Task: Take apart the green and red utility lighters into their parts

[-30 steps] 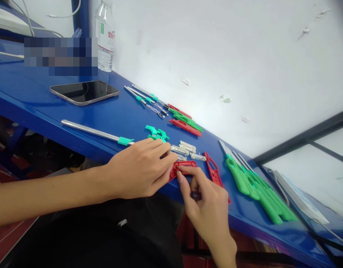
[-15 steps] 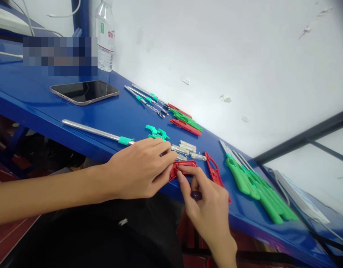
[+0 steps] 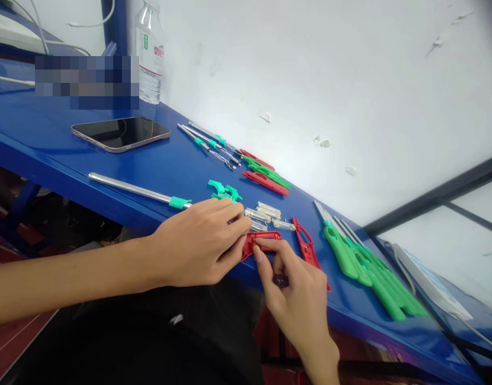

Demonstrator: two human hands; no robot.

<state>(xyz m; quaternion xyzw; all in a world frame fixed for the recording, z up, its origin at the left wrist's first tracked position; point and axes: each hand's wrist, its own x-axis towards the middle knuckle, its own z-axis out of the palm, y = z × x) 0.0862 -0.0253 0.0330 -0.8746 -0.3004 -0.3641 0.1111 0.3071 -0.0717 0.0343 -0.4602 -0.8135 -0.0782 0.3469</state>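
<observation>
Both my hands meet at the front edge of the blue shelf [image 3: 49, 139]. My left hand [image 3: 201, 243] is closed, its fingertips pinching the left end of a small red plastic handle piece [image 3: 265, 237]. My right hand [image 3: 296, 291] is closed too, thumb and forefinger gripping the same red piece from below. A long silver rod with a teal collar [image 3: 137, 190] runs under my left fingers. Small clear tube parts [image 3: 265, 214] and teal clips [image 3: 224, 191] lie just beyond my fingers. Another red handle piece [image 3: 305, 243] lies to the right.
Several green-handled tools [image 3: 369, 270] lie at the right. Red and green handles [image 3: 265, 174] and thin rods with teal collars [image 3: 209, 141] sit further back. A phone [image 3: 119, 132] and a water bottle [image 3: 149, 53] stand at the left, by the white wall.
</observation>
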